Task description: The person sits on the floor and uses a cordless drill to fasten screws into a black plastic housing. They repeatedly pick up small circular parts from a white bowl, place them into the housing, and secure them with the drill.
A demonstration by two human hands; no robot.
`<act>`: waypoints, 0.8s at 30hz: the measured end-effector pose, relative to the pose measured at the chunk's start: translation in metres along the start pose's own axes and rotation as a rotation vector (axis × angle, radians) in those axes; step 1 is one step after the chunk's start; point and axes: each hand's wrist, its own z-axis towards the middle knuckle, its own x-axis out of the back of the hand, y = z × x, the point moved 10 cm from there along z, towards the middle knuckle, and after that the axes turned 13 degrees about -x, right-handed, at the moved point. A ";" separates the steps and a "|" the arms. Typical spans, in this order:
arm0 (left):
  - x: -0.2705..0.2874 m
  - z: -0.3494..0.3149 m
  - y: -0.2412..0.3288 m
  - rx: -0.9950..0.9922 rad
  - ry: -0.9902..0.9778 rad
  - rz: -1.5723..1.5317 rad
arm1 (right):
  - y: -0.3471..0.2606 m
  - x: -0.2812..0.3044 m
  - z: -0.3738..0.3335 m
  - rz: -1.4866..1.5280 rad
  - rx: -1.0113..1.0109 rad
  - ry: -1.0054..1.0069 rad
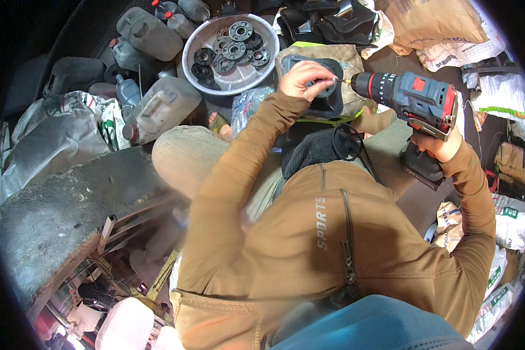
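Observation:
My right hand [445, 147] is wrapped round the grip of a blue, black and red cordless drill [417, 93]. The drill lies level, with its chuck and thin bit [346, 81] toward the left. At the tip of the bit, my left hand [304, 80] is closed in a pinch; whatever small piece sits between thumb and finger is too small to name. Under that hand is a dark grey moulded part [315, 108], partly covered by my fingers. It rests on a tan cloth-like bundle [349, 61] with yellow-green edging, in front of my knees.
Left of the bundle stands a pale mesh basket [230, 88] holding several dark round flanged discs [234, 51]. Grey plastic jugs [163, 108] crowd the left. Black moulded parts [332, 23] lie at the back, paper sacks [434, 23] at the back right. A dark slab [70, 204] borders the left.

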 end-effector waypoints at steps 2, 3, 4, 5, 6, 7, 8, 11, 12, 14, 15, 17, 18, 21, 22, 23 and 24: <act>0.000 0.001 0.002 -0.009 0.000 0.014 | 0.013 -0.006 0.007 -0.075 -0.109 -0.080; 0.000 0.001 0.001 -0.004 -0.004 0.021 | 0.020 -0.006 0.008 -0.108 -0.163 -0.090; -0.001 0.002 0.001 0.001 -0.009 0.030 | 0.013 -0.005 0.009 -0.147 -0.078 -0.083; -0.001 0.002 0.000 0.002 -0.020 0.041 | 0.007 -0.003 0.008 -0.179 0.007 -0.049; -0.002 0.001 0.001 -0.010 -0.030 0.062 | 0.004 -0.003 0.009 -0.207 0.063 -0.041; -0.004 0.001 0.001 -0.021 -0.041 0.083 | -0.003 -0.003 0.008 -0.283 0.171 0.000; -0.005 0.000 0.001 -0.034 -0.056 0.109 | -0.008 -0.006 0.009 -0.354 0.253 0.017; -0.013 -0.009 -0.007 -0.029 -0.090 0.157 | -0.002 -0.011 0.023 -0.341 0.223 0.002; -0.016 -0.013 -0.011 -0.020 -0.103 0.173 | -0.009 -0.013 0.024 -0.251 0.296 -0.026; -0.025 -0.024 -0.023 0.031 -0.123 0.218 | -0.009 -0.016 0.034 -0.109 0.234 -0.068; -0.030 -0.028 -0.028 0.038 -0.135 0.243 | 0.010 -0.020 0.046 -0.089 -0.001 -0.105; -0.046 -0.042 -0.050 0.170 -0.222 0.217 | 0.013 -0.024 0.055 -0.123 -0.098 -0.110; -0.049 -0.047 -0.052 0.162 -0.234 0.274 | 0.015 -0.026 0.063 -0.179 -0.149 -0.111; -0.062 -0.068 -0.077 0.328 -0.360 0.333 | 0.019 -0.037 0.083 -0.249 -0.233 -0.152; -0.061 -0.069 -0.078 0.311 -0.355 0.359 | 0.023 -0.038 0.089 -0.286 -0.267 -0.155; -0.062 -0.070 -0.080 0.316 -0.377 0.393 | 0.024 -0.040 0.094 -0.339 -0.269 -0.162; -0.064 -0.071 -0.081 0.313 -0.401 0.424 | 0.022 -0.042 0.098 -0.341 -0.237 -0.170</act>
